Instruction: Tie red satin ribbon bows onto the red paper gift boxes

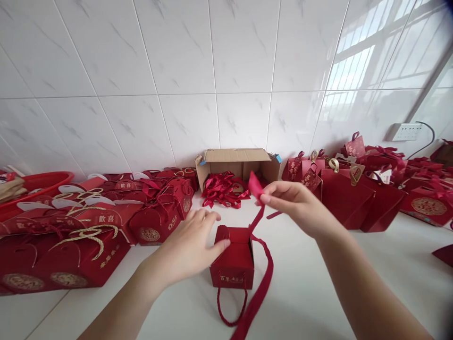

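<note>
A small red gift box with gold lettering stands on the white table in front of me, a twisted red cord handle hanging from its near side. My left hand is at the box's left side, fingers spread, its thumb by the box's upper edge; whether it touches cannot be made out. My right hand pinches a dark red ribbon between thumb and fingers, above and right of the box. From there the ribbon runs down past the box's right side towards the table's near edge.
Behind the box, a cardboard carton lies with its side facing me, holding a heap of red ribbons. Rows of red gift boxes fill the left, near a red basin. More red boxes stand right, below a power strip.
</note>
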Demonstrator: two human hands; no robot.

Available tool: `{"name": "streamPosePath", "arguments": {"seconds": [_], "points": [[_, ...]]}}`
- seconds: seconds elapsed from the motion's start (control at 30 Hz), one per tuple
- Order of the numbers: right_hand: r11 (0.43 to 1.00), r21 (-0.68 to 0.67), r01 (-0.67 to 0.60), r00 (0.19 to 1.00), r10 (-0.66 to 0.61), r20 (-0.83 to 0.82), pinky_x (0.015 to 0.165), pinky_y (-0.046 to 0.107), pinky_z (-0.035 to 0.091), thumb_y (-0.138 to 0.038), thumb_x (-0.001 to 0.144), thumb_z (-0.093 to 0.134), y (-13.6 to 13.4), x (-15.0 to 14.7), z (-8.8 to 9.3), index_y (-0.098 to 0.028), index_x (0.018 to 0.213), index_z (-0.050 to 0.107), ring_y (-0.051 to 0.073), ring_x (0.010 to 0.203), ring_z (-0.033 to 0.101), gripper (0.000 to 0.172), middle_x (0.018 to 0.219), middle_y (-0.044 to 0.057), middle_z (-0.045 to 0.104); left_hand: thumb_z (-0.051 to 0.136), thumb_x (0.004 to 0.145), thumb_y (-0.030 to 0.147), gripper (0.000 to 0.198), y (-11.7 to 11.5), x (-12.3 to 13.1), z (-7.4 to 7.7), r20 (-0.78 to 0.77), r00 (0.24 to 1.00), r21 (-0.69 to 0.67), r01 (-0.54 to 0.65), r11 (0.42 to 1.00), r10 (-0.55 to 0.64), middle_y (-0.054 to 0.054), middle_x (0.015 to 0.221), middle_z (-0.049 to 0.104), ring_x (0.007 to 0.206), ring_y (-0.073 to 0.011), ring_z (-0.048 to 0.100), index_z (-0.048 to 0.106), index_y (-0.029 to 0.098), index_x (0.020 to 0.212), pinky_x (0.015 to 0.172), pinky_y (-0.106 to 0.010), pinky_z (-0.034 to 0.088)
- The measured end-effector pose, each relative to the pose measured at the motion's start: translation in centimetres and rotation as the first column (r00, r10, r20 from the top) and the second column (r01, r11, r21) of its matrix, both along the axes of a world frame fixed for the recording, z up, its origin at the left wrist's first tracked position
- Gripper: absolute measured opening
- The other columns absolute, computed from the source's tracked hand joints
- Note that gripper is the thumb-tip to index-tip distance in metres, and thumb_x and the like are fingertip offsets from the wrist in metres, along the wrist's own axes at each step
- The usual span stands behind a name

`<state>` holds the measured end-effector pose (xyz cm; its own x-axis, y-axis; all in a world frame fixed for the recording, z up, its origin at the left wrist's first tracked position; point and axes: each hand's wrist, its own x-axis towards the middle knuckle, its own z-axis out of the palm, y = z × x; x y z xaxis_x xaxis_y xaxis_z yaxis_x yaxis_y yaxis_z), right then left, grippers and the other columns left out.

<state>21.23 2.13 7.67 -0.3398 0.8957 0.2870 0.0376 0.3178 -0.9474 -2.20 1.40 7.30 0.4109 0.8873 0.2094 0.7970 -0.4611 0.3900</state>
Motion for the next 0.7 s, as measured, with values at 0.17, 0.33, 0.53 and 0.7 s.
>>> {"name": "streamPosePath", "arguments": {"seconds": [0.17, 0.33, 0.53, 0.7], "points": [[0.945, 0.168, 0.282, 0.938, -0.235, -0.254, 0.071, 0.031, 0.048, -0.036, 0.075, 0.071, -2.2, 2.7, 1.7, -0.024, 0.079, 0.066, 0.015, 0.073, 0.059, 0.013, 0.075, 0.0, 0.063, 0.051, 0.078, 0.053, 0.045, -0.5, -0.4, -0.5, -0.234, 0.972, -0.237, -0.053, 0.97, -0.004, -0.01, 0.105, 0.064, 0.093, -0.0319, 0.061, 0.058, 0.026, 0.113, 0.073, -0.039, 0.045], [0.797, 0.339, 0.499, 0.818, -0.305, -0.488, 0.069, 0.033, 0.049, -0.031, 0.074, 0.072, -4.8, 4.8, 2.9, -0.03, 0.077, 0.066, 0.017, 0.069, 0.059, 0.007, 0.074, -0.001, 0.062, 0.048, 0.081, 0.05, 0.038, 1.0, -0.4, -1.2, -0.034, 0.999, -0.277, -0.008, 0.961, -0.002, -0.004, 0.098, 0.068, 0.081, -0.0241, 0.064, 0.061, 0.032, 0.111, 0.064, -0.03, 0.045], [0.923, 0.259, 0.286, 0.904, -0.17, -0.392, 0.055, 0.029, 0.04, -0.035, 0.08, 0.064, -3.8, 3.3, 2.6, -0.026, 0.069, 0.064, 0.013, 0.055, 0.048, 0.014, 0.058, -0.001, 0.05, 0.042, 0.086, 0.05, 0.047, 2.6, -0.6, -1.4, 0.139, 0.99, -0.362, 0.041, 0.931, 0.011, -0.001, 0.079, 0.068, 0.071, -0.0204, 0.064, 0.05, 0.029, 0.127, 0.062, -0.029, 0.045], [0.998, -0.029, 0.063, 0.991, -0.06, 0.12, 0.072, 0.029, 0.043, -0.037, 0.077, 0.062, -0.5, -0.2, 0.1, -0.019, 0.072, 0.063, 0.017, 0.082, 0.057, 0.018, 0.094, 0.004, 0.063, 0.046, 0.085, 0.045, 0.051, 2.6, 0.1, -0.9, 0.275, 0.961, -0.505, 0.114, 0.856, 0.035, -0.004, 0.093, 0.07, 0.083, -0.0211, 0.067, 0.046, 0.022, 0.131, 0.076, -0.032, 0.051]]}}
